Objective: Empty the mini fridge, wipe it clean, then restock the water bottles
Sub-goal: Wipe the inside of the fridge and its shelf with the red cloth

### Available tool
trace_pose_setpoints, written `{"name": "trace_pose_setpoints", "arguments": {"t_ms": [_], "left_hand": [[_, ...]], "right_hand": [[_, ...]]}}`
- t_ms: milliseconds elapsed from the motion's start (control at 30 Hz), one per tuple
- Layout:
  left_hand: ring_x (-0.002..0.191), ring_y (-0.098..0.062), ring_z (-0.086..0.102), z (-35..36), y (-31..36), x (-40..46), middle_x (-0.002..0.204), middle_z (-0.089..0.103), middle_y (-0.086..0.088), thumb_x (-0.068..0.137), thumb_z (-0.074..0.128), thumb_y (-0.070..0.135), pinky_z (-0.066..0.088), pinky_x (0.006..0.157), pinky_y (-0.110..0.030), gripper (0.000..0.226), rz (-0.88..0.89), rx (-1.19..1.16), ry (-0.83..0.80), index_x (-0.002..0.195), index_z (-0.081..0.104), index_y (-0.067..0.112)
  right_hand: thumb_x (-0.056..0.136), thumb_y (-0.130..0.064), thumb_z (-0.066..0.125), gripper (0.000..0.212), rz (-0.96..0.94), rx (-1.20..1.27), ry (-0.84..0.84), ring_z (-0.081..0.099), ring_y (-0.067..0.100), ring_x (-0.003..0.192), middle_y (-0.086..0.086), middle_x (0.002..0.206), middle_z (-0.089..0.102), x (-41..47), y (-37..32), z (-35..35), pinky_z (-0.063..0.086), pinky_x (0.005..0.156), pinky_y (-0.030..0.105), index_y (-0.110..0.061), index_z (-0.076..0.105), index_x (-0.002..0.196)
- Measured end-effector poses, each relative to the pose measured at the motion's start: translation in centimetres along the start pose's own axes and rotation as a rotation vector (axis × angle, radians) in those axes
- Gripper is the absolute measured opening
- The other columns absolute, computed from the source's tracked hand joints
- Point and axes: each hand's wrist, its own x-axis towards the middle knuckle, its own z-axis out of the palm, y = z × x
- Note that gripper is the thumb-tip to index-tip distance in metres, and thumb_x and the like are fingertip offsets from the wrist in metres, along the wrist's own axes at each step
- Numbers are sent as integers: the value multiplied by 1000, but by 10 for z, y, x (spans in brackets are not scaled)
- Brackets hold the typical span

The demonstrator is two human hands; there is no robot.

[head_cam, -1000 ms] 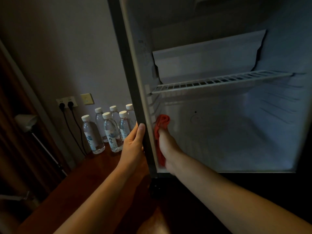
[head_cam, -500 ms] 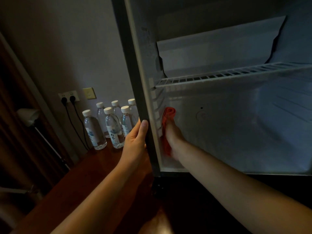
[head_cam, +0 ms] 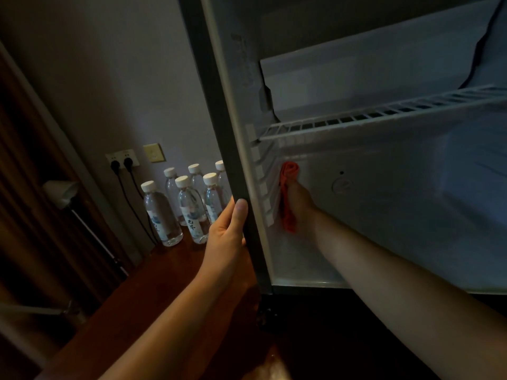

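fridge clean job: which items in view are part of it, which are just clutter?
In the job: mini fridge, red cloth gripped by right hand, wire shelf, water bottles on the floor, left hand holding the fridge edge.

Lying about: wall socket with two black plugs, switch plate, lamp.

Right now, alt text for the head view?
Inside an emptied mini fridge, the right hand presses a red cloth against the left inner wall below the wire shelf, while the left hand grips the fridge's front edge. Six water bottles stand on the wooden surface left of the fridge.
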Motion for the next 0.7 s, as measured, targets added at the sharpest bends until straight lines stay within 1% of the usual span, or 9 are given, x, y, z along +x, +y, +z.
{"name": "trace_pose_setpoints", "arguments": {"t_ms": [133,233,300,333,400,467,567,600,700], "left_hand": [[109,-12,67,-1,-1,1,114,71,6,86,47,52,60,77,-30,54,16,22,-19,132,56,25],[105,-11,69,1,1,0,111,72,5,86,47,51,60,73,-27,49,2,1,-29,126,59,25],[107,-12,68,1,2,-1,113,72,4,86,47,51,60,76,-30,53,0,15,-24,129,58,23],[110,-14,67,1,3,-1,115,71,3,86,47,51,60,79,-33,55,5,30,-19,131,57,21],[112,-16,67,1,5,-2,117,71,0,88,48,51,60,83,-36,57,7,32,-6,134,56,18],[112,-18,67,2,5,-3,118,70,-2,88,49,49,60,83,-37,58,1,10,-6,136,55,17],[101,-14,70,6,9,-6,113,71,-2,92,47,44,59,71,-26,49,-3,-10,-12,132,57,16],[97,-12,71,7,10,-7,108,72,-1,95,45,42,58,67,-22,44,-1,-12,-14,128,59,16],[91,-10,72,10,11,-9,97,74,4,100,43,38,57,64,-21,36,-5,-9,-5,123,61,17]], "right_hand": [[73,-88,43,92,-12,7,-6,58,21,120,3,129,64,-11,-10,-1,41,109,42,-20,61,130],[61,-98,40,104,-15,-31,1,57,20,123,0,133,62,-2,0,-4,38,112,43,-26,60,133],[57,-101,34,109,-18,-59,2,55,22,125,0,135,60,5,8,-6,38,112,45,-29,57,136],[60,-100,30,108,-23,-92,13,54,24,126,2,138,58,-2,7,-6,38,112,46,-29,54,138],[70,-95,23,100,-10,-127,40,52,27,127,5,140,55,-31,-3,3,37,112,48,-30,50,141],[74,-92,21,92,19,-156,27,57,29,121,7,133,60,-48,-2,4,40,109,49,-33,54,136],[47,-106,28,106,89,-229,-47,64,28,109,3,123,66,-69,11,3,44,102,51,-44,55,128],[41,-107,29,108,105,-257,-53,65,29,107,3,120,68,-71,16,1,45,101,52,-44,56,125],[47,-99,33,96,113,-306,-80,66,30,104,2,110,72,-102,15,1,46,98,52,-42,62,117]]}}
